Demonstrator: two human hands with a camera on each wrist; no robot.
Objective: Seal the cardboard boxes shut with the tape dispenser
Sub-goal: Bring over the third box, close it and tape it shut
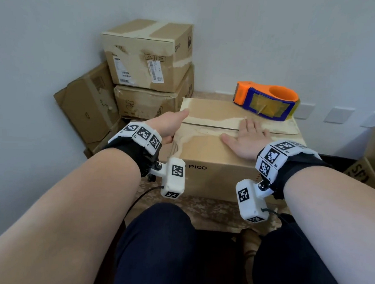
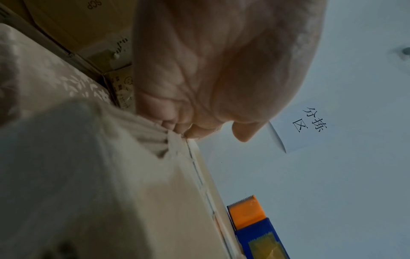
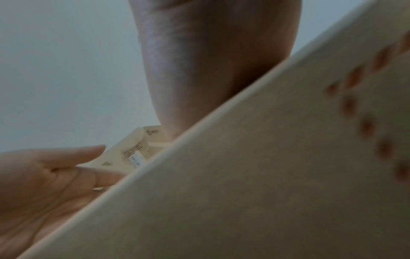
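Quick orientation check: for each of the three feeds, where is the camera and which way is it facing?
Head: worn high, looks forward and down at PICO box, left hand, right hand, forearms, knees.
Left wrist: low beside the box, looks along its palm up at the wall.
Right wrist: below the box edge, looks up past its own palm.
Shared: tape dispenser in head and left wrist.

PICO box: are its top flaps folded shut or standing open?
Shut, untaped. PICO box flaps lie flat, seam bare, right hand flat on them.

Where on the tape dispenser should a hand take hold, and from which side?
Judging by its pose, grip the tape dispenser around its blue body, coming from above. It lies on its side on the box, serrated orange cutter pointing left; the right hand is nearest.
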